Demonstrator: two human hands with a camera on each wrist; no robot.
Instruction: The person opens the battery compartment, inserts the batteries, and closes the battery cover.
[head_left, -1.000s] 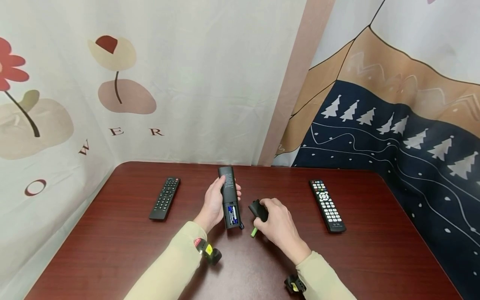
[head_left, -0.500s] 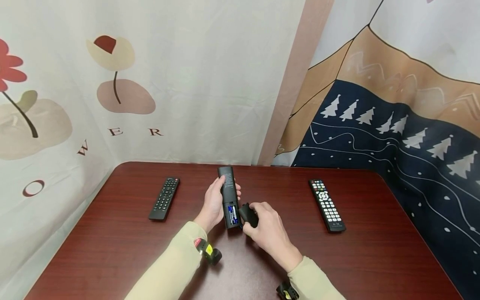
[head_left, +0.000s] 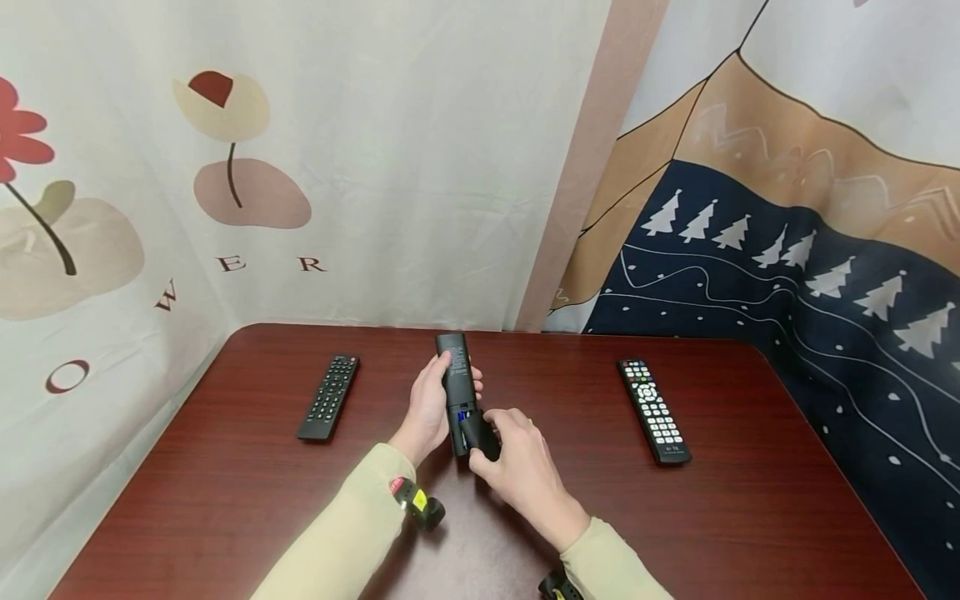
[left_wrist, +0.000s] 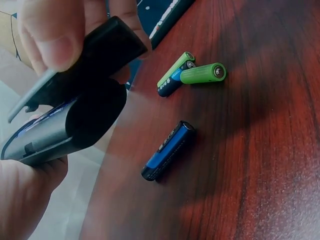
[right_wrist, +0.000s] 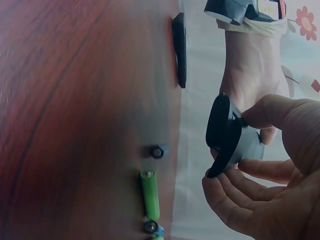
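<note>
My left hand (head_left: 426, 410) grips a black remote control (head_left: 454, 367), its back facing up and its battery compartment uncovered at the near end. Blue batteries (head_left: 462, 417) show inside. Between thumb and fingers, my right hand (head_left: 527, 468) pinches the black battery cover (head_left: 483, 435), which is tilted over the compartment and hides part of it. In the left wrist view a gap shows between the cover and the remote's near end. Below them on the table lie a blue battery (left_wrist: 168, 151) and a small cluster with a green battery (left_wrist: 202, 74) and a blue-black battery (left_wrist: 172, 85).
A second black remote (head_left: 330, 398) lies face up on the left of the dark red wooden table (head_left: 187, 500). A third remote (head_left: 654, 412) with white buttons lies on the right. Printed curtains (head_left: 420, 167) hang along the table's back edge.
My right hand has moved left with the battery cover, from beside the remote to over its battery compartment. My left hand has stayed in place with the remote.
</note>
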